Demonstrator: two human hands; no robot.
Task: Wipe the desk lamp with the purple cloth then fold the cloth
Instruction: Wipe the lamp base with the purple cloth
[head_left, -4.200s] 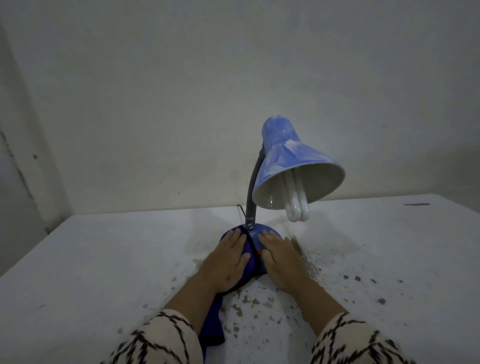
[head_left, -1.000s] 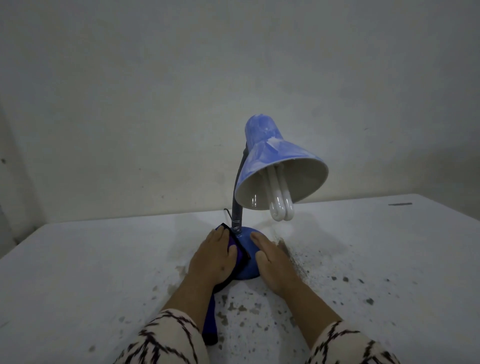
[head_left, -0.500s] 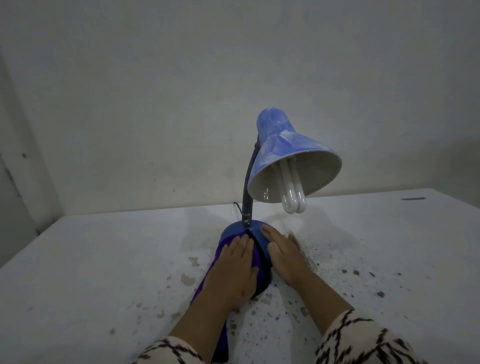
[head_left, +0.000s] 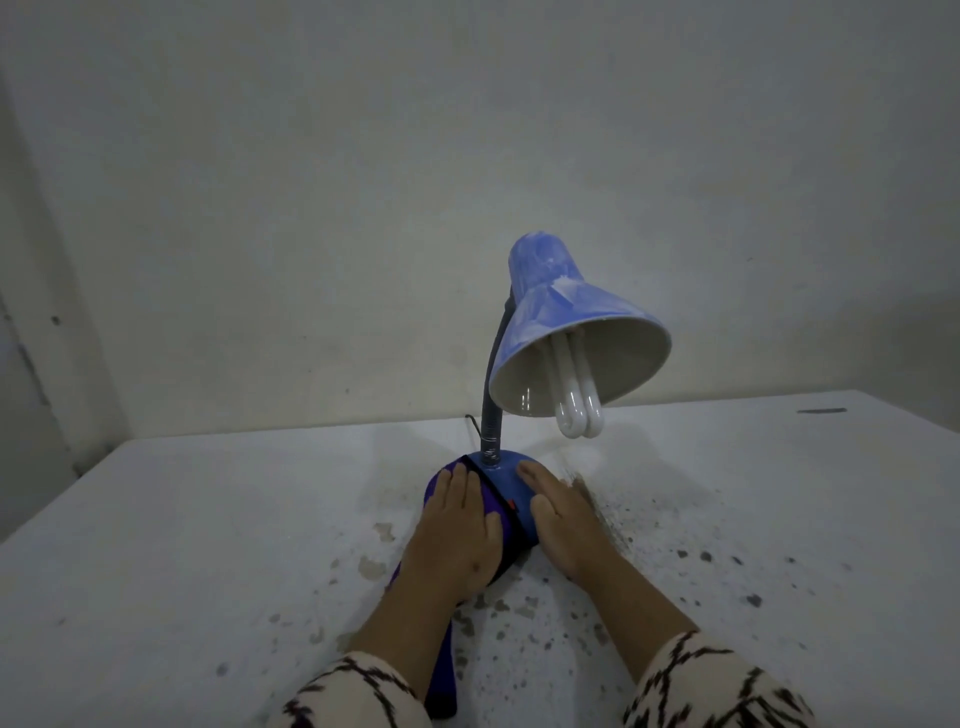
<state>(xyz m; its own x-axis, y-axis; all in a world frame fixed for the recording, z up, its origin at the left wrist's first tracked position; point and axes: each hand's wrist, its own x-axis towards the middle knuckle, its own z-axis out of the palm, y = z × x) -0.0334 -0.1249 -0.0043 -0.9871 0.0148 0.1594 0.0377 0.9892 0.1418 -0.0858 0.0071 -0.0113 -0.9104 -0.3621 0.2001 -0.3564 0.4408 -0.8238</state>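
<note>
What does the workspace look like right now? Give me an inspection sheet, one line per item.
Surface: white table, paint chipped and speckled dark near the lamp and in front of it.
Job's things: blue desk lamp upright, shade tilted toward the camera, bulb unlit; purple cloth draped over the left of the lamp base, its tail trailing toward the person.
Clutter: a small dark mark at the far right of the table.
Grips: left hand flat, pressing the cloth onto the base; right hand flat, resting on the right of the base.
Cables: thin dark cord behind the neck.
Surroundings: bare pale wall; patterned sleeves.
</note>
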